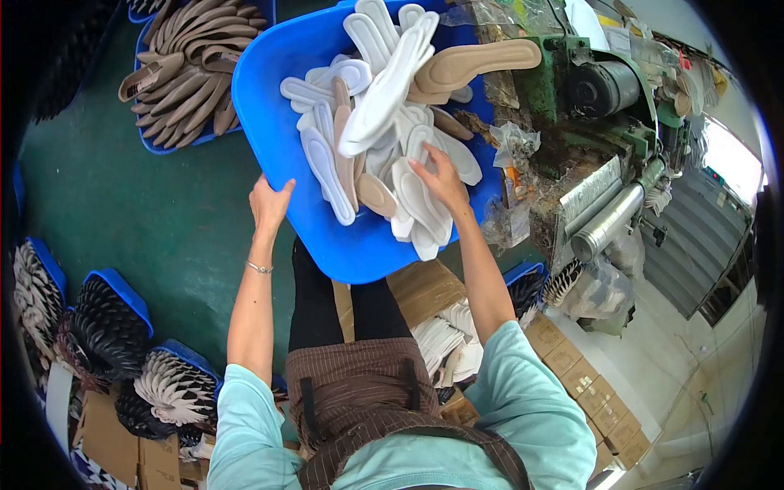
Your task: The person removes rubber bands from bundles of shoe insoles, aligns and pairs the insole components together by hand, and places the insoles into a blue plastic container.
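A large blue basin point(343, 260) holds a loose heap of white insoles point(327, 167), with a few tan ones point(478, 65) among them. My left hand point(270, 201) is at the basin's left rim, fingers on the outer side and thumb over the edge. Inside the basin, my right hand point(441, 175) rests on white insoles at the right side of the heap, its thumb and fingers apart. Whether it grips an insole is not clear.
A green machine point(543, 94) with a motor and metal rollers point(608, 220) stands at the right. Upper left, another blue bin holds brown shoes point(184, 90). Bins of dark and pale pieces point(167, 388) line the lower left. Cardboard boxes point(584, 384) are stacked lower right.
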Available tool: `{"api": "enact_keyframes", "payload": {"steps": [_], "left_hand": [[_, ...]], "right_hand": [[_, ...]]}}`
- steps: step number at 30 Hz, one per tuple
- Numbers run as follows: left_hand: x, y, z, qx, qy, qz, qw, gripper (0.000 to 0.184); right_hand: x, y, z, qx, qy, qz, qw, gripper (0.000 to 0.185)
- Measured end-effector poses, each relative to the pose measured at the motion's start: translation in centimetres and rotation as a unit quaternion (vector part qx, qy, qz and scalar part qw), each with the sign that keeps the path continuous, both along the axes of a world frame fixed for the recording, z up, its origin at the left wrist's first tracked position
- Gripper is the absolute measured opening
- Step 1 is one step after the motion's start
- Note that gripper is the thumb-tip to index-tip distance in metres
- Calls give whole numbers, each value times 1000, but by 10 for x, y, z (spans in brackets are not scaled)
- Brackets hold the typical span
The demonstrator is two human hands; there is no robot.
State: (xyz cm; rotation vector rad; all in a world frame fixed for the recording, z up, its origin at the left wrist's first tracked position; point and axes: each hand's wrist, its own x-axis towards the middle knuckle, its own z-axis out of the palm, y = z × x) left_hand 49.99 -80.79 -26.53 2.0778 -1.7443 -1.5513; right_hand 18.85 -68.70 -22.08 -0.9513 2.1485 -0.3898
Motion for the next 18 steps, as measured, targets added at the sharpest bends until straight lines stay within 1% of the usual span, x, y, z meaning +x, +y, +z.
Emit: {"api": "enact_keyframes", "payload": {"steps": [1, 2, 3, 4, 5, 6, 8, 9, 10, 11, 12, 14, 15, 16, 17, 18], "left_hand": [[6, -1, -6, -4, 1, -4, 1000, 39], [12, -2, -12, 57, 24, -8, 998, 39], [16, -2, -15, 118, 47, -13, 992, 40], [18, -2, -7, 113, 45, -20, 992, 40], [20, -1, 5, 166, 89, 18, 982, 40], [22, 1, 16, 218, 132, 56, 965, 40], [28, 6, 25, 216, 140, 52, 965, 39], [32, 9, 25, 230, 152, 51, 960, 38], [36, 13, 24, 245, 165, 51, 954, 38], [39, 21, 21, 185, 199, 56, 961, 35], [41, 25, 22, 183, 196, 55, 962, 35], [44, 32, 25, 198, 215, 149, 945, 37], [46, 34, 31, 197, 214, 151, 945, 37], [47, 35, 39, 209, 233, 180, 933, 40], [48, 36, 48, 220, 253, 208, 919, 42], [52, 39, 57, 218, 253, 212, 919, 42]], "right_hand": [[-5, -3, 2, 16, 81, 31, 996, 64], [-15, -10, 4, 11, 81, 27, 996, 64], [-19, -29, 21, -34, 68, -71, 995, 60], [-22, -43, 30, -78, 54, -170, 981, 56], [-26, -58, 21, -182, 63, -213, 958, 51], [-34, -75, 7, -282, 72, -252, 923, 46], [-62, -107, -18, -250, -58, -376, 891, 41], [-57, -114, -12, -251, -62, -380, 888, 41], [-53, -126, -1, -270, -127, -409, 862, 38], [-45, -134, 11, -287, -190, -435, 832, 35], [-39, -133, 12, -288, -194, -437, 830, 35], [-25, -127, 17, -374, -138, -362, 842, 28], [-13, -122, 33, -359, -65, -313, 877, 21], [6, -116, 61, -301, 16, -257, 918, 21], [26, -106, 88, -239, 98, -197, 946, 21], [41, -90, 94, -265, 157, -125, 943, 21]]}}
